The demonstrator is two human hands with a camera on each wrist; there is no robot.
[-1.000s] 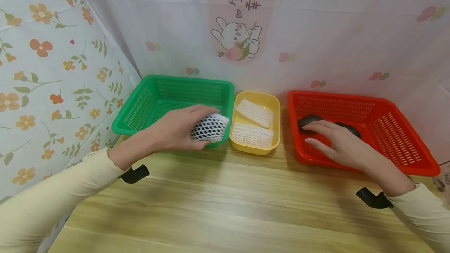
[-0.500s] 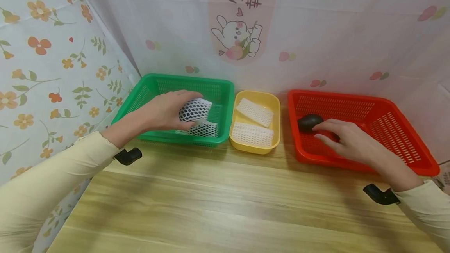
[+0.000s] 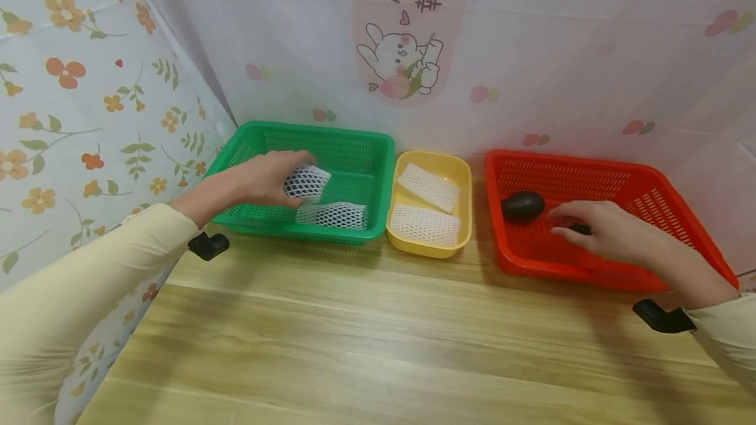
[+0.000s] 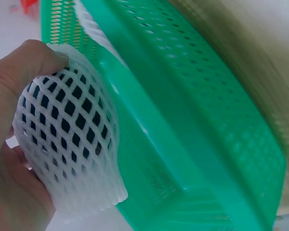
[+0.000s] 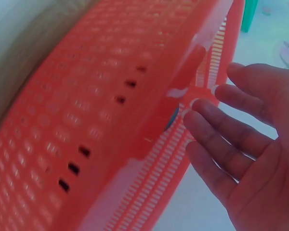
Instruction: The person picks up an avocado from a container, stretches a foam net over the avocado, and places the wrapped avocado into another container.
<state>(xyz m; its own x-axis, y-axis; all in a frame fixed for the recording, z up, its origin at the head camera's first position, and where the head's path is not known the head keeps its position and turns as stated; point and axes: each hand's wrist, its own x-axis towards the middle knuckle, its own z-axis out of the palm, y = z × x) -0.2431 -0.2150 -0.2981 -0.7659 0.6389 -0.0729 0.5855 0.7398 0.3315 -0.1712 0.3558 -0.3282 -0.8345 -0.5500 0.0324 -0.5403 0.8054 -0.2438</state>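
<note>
My left hand (image 3: 266,177) grips a dark avocado in a white foam net (image 3: 307,183), held inside the green basket (image 3: 348,238). The left wrist view shows the thumb and fingers around the netted avocado (image 4: 70,120). Below it, a second white foam net (image 3: 333,215) with something dark inside lies on the basket floor. Over the red basket (image 3: 549,267) hovers my right hand (image 3: 611,231), its fingers loosely bent and holding nothing. A bare, dark avocado (image 3: 523,206) sits to its left; another dark one (image 3: 581,229) is mostly hidden by the hand.
Between the baskets stands a yellow tray (image 3: 430,252) with two flat white foam nets (image 3: 425,225) in it. All three containers are on a wooden table (image 3: 378,340), close to a curtain (image 3: 531,51) behind them.
My left hand has carried the netted avocado leftward into the green basket, uncovering the other net there. My right hand has moved right, away from the left avocado in the red basket.
</note>
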